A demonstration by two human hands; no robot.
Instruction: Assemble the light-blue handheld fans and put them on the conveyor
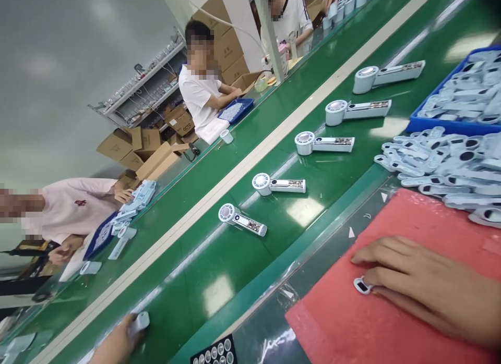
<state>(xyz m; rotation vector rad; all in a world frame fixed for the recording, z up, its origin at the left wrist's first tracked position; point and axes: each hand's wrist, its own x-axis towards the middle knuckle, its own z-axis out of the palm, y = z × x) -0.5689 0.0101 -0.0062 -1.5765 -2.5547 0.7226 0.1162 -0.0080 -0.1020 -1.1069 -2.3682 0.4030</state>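
Note:
At the bottom left, my left hand (115,343) is closed round a pale handheld fan body (140,322) over the green belt. Only its end shows; the rest is hidden by the hand or out of view. My right hand (422,286) rests on the red mat (324,314), its fingers closed on a pale blue cover piece (361,286) with a dark window. Most of that piece lies hidden under the fingers. Several fans with open handles, one of them this nearest fan (245,221), lie in a row along the belt.
A heap of pale blue covers (442,166) lies beside a full blue tray (415,121) at the right. A black sheet of round stickers (215,353) sits at the bottom edge. Across the green conveyor belt (188,270), co-workers (201,93) sit near trays and cardboard boxes.

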